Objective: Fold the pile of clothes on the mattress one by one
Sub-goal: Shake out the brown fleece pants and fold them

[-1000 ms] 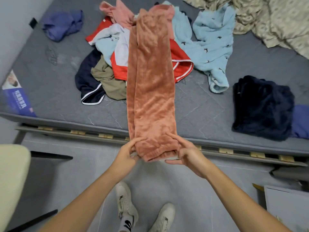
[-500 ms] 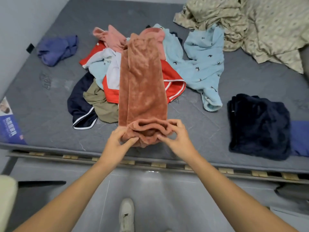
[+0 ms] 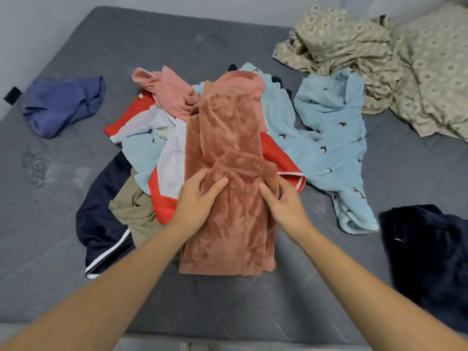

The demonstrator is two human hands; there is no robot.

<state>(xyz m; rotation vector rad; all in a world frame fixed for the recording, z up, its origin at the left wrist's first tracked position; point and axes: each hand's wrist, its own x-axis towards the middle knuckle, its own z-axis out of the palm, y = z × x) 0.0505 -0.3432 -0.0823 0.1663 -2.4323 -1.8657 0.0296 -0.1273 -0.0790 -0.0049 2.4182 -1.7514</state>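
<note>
View from above, looking down at a grey mattress w/ a heap of clothes across its middle. Two bare forearms reach in from the bottom edge. Centre: rust-pink fleece pants, laid lengthwise over the heap, the near half doubled back so the cuff end sits bunched at mid-length. Left hand lies on the pants' left side, fingers spread and mostly straight, pressing the fleece flat; thumb points toward the bunched fold. Right hand is at the right edge of the fold, fingers curled down over the fabric edge & gripping it, thumb on top.

Under and around the pants, the pile: a pink top at the far left of the heap, a red-and-white garment just beside the left hand, a light-blue fleece piece w/ small dark bird marks spreading to the right, an olive garment and a navy piece w/ white stripes at the near left.

Apart from the pile: a crumpled blue-purple garment at far left; a dark navy fleece item at right, neatly bunched; a beige patterned sheet, rumpled, in the far right corner. A small black object sits at the left edge, too small to identify.
</note>
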